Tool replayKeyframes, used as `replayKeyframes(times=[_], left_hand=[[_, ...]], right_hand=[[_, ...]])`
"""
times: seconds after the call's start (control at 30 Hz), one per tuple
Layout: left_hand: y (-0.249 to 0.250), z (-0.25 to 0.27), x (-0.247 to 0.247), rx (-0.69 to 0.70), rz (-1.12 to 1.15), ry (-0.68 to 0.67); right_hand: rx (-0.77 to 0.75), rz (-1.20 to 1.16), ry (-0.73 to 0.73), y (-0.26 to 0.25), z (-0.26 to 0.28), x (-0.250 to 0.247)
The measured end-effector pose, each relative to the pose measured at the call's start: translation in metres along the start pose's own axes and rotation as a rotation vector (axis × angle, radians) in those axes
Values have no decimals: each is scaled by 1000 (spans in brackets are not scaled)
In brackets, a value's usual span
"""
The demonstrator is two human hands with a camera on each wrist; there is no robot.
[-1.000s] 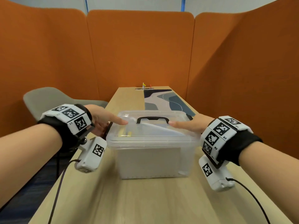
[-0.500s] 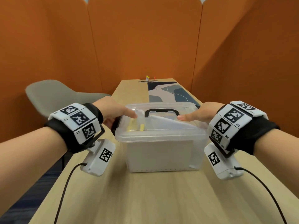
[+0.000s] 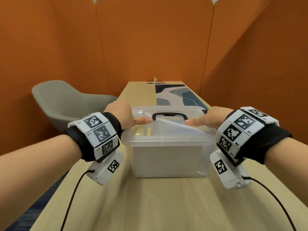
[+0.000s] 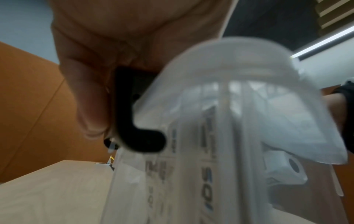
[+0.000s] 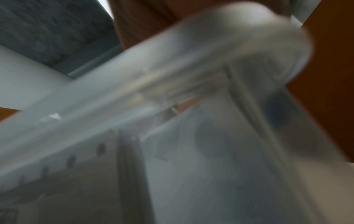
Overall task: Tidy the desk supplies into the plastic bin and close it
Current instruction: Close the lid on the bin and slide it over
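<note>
A clear plastic bin (image 3: 168,157) stands on the desk with its lid (image 3: 166,135) on and a black handle (image 3: 169,115) lying flat on top. Yellow supplies (image 3: 148,131) and white paper show through the plastic. My left hand (image 3: 123,116) holds the lid's left end, thumb lying on top. In the left wrist view its fingers (image 4: 88,106) are against the black latch (image 4: 124,115). My right hand (image 3: 208,119) holds the right end the same way, thumb on the lid and fingers hidden over the side. The right wrist view is blurred, filled by the bin's wall (image 5: 191,166).
A patterned desk mat (image 3: 176,97) lies beyond the bin, with small items (image 3: 155,80) at the desk's far end. A grey chair (image 3: 66,104) stands to the left. Orange partitions close in three sides. Wrist-camera cables trail over the near desk.
Both hands have stayed on the lid's ends while the thumbs slid a little inward toward the handle. The head view has shifted, so the bin sits higher and nearer in the frame.
</note>
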State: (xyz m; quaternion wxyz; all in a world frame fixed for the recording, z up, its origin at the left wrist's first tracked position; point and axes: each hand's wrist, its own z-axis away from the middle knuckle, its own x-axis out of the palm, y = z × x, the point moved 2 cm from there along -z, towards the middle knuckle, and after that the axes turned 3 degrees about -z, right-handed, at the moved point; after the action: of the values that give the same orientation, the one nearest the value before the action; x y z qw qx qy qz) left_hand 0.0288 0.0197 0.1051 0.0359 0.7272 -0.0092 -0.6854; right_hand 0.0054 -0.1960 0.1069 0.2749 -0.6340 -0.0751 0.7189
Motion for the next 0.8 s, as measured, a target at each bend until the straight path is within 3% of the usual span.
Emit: replayKeyframes(times=[0.17,0.3,0.4,0.63,0.8], left_hand=[[-4,8,1,-27,72,-50],[-17,9,-2,-134,508,-248],[-18,15,-7,-183,721,-295],[-16,13,-9,-224,705,-216],[-16,11,-8,-223,661,-235]], right_hand=[[-10,-13,-7,-1,4,1],[-13,-13,-18,0,4,0],[-20,1,-21,0,3,0],[-22,-26,-4,2,0,0],[-5,-53,-13,2,0,1]])
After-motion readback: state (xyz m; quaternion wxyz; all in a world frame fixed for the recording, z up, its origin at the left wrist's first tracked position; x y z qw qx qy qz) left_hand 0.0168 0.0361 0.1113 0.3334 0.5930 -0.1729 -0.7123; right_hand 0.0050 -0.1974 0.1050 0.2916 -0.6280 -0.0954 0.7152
